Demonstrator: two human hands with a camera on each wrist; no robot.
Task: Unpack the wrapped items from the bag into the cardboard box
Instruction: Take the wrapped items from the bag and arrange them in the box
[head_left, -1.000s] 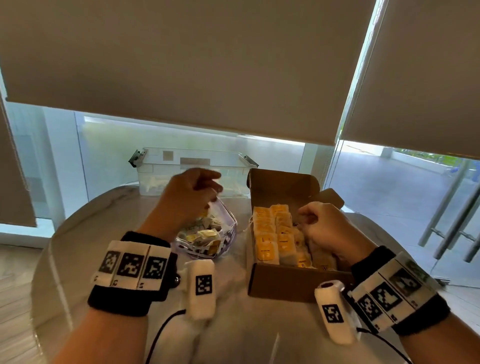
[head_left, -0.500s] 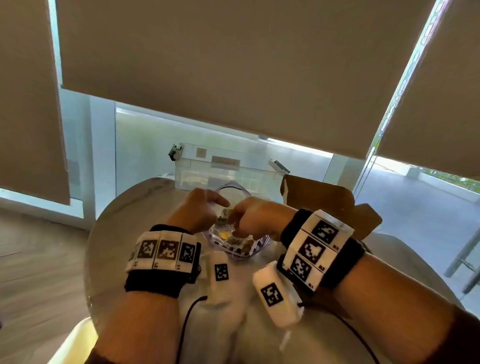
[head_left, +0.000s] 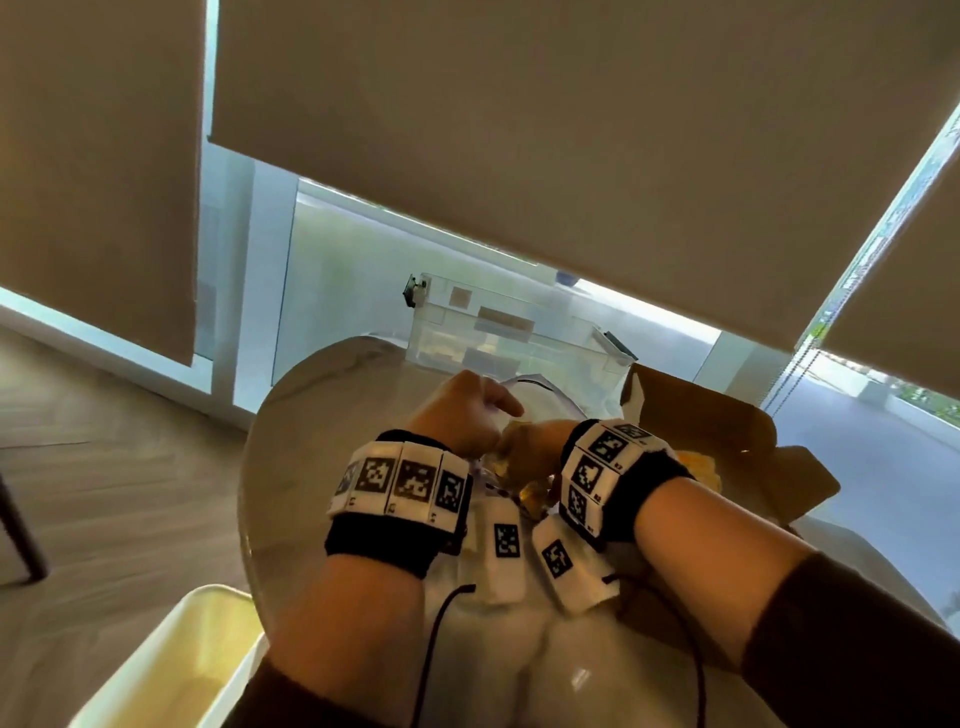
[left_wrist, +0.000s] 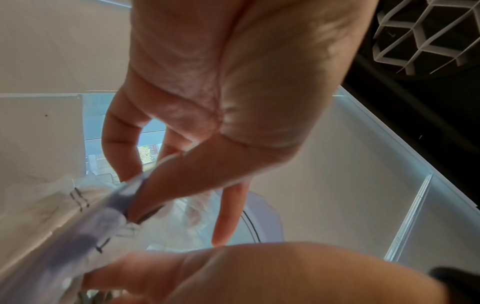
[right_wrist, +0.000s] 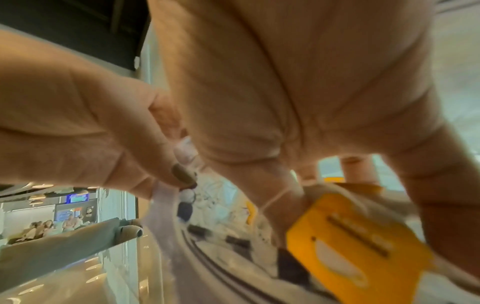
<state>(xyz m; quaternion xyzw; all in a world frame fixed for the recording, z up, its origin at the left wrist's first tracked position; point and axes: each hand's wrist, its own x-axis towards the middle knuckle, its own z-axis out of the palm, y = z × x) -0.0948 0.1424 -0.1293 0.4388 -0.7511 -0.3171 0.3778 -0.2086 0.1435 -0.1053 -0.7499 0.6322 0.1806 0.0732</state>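
Pinching the rim of the clear bag (left_wrist: 109, 207) with our left hand (head_left: 462, 415), we keep its mouth wide. Our right hand (right_wrist: 298, 102) is inside the bag, fingers curled around a yellow wrapped item (right_wrist: 361, 242). To the right of both hands stands the cardboard box (head_left: 727, 431), flaps up.

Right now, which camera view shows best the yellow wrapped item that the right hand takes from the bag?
The right wrist view: the yellow wrapped item fills the lower right, gripped by the right hand, though blurred. The head view shows only a yellowish glimpse between the wrists. The left wrist view shows the left hand pinching the bag, not the item.
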